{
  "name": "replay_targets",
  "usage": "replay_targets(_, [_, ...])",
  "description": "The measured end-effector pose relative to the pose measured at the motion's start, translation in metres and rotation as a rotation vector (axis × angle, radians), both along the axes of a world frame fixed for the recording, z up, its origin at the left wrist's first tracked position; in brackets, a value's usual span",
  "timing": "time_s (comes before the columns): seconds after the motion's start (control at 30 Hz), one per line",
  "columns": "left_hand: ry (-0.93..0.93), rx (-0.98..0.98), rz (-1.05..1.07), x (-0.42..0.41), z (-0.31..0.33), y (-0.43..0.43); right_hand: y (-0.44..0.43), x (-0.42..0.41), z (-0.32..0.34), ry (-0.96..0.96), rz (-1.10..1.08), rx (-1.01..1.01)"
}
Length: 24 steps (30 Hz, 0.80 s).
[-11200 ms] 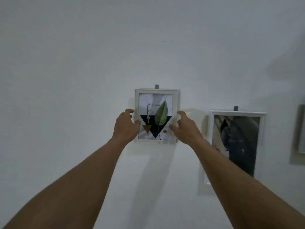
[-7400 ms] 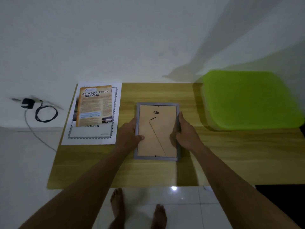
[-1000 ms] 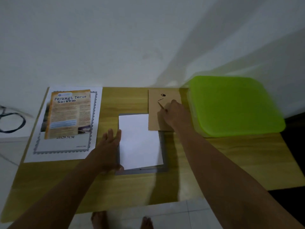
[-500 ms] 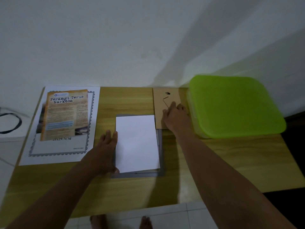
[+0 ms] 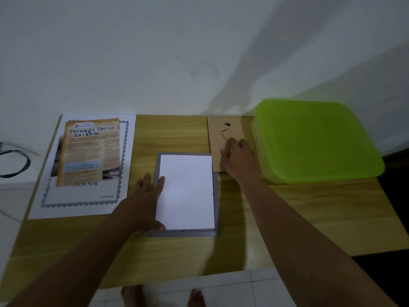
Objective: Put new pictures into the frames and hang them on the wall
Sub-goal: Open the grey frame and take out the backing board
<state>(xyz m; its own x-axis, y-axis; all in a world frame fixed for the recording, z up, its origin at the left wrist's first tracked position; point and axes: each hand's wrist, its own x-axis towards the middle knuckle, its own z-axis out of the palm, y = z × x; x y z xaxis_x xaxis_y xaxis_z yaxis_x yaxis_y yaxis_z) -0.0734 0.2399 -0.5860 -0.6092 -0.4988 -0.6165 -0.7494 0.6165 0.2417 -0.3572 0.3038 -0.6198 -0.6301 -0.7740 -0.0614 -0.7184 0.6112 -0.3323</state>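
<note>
well, left hand (image 5: 147, 197) flat on frame (image 5: 183, 233), right hand (image 5: 238, 157) on backing (image 5: 215, 134)

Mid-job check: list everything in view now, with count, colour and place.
table: one, light wood, against the wall
box: one, green lid, table right
frame: one, grey, face down, table centre
blank sheet: one, white, lying in the frame
backing board: one, brown, table rear, beside the box
bordered sheet: one, white, table left
poster: one, orange, on the bordered sheet
cable: one, black, floor far left
feet: two, bare, floor by the table's near edge
left hand: one, flat on the frame's left edge and blank sheet
right hand: one, on the backing board, grip unclear
</note>
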Motion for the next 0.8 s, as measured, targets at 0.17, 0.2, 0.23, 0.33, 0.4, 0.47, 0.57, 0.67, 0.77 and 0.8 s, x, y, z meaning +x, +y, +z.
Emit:
replay_targets(0.17, [-0.035,-0.039,-0.029,0.002,0.0,0.003,-0.005,-0.008,0.005,-0.029,-0.004,0.049])
replay_targets(0.2, [-0.038,-0.038,-0.03,0.001,0.001,0.003,-0.005,-0.009,0.006,-0.045,-0.019,0.057])
replay_targets(0.23, [-0.041,-0.036,-0.031,0.001,0.001,0.003,-0.004,-0.01,0.007,-0.062,-0.038,0.061])
replay_targets(0.33, [-0.04,-0.038,-0.026,0.001,0.001,0.003,-0.002,-0.009,0.007,-0.057,-0.059,0.074])
replay_targets(0.4, [-0.044,-0.041,-0.023,0.001,0.001,0.003,-0.003,-0.008,0.008,-0.043,-0.057,0.085])
replay_targets(0.47, [-0.047,-0.037,-0.022,0.001,0.001,0.003,-0.003,-0.011,0.01,-0.066,-0.052,0.089])
replay_targets(0.57, [-0.044,-0.031,-0.024,0.001,0.002,0.004,-0.002,-0.016,0.013,-0.081,-0.053,0.093])
replay_targets(0.67, [-0.034,-0.038,-0.025,0.002,0.0,0.004,-0.001,-0.018,0.015,-0.079,-0.046,0.082])
replay_targets(0.77, [-0.033,-0.042,-0.034,0.004,-0.002,0.002,0.0,-0.017,0.015,-0.057,-0.047,0.081])
replay_targets(0.8, [-0.034,-0.044,-0.037,0.006,-0.003,0.001,0.0,-0.017,0.014,-0.036,-0.044,0.088])
